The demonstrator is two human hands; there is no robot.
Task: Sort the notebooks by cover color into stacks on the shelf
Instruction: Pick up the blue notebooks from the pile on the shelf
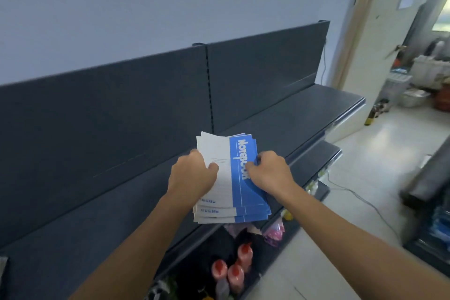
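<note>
A stack of several blue-and-white notebooks (237, 192) sits in front of me over the front part of the dark grey top shelf (304, 109). The covers are white on the left and blue on the right, with white lettering. My left hand (192, 173) grips the stack's left side, thumb on the top cover. My right hand (270, 169) holds the blue right edge with fingers curled on it. The lower notebooks fan out slightly toward me. I cannot tell whether the stack rests on the shelf or is lifted just above it.
The shelf's dark back panel (121, 105) rises behind. Lower shelves hold pink bottles (233, 268) and small packets (275, 231). To the right lie a pale floor with a cable (360, 198), a doorway with cluttered boxes (418, 80), and a dark unit (428, 178).
</note>
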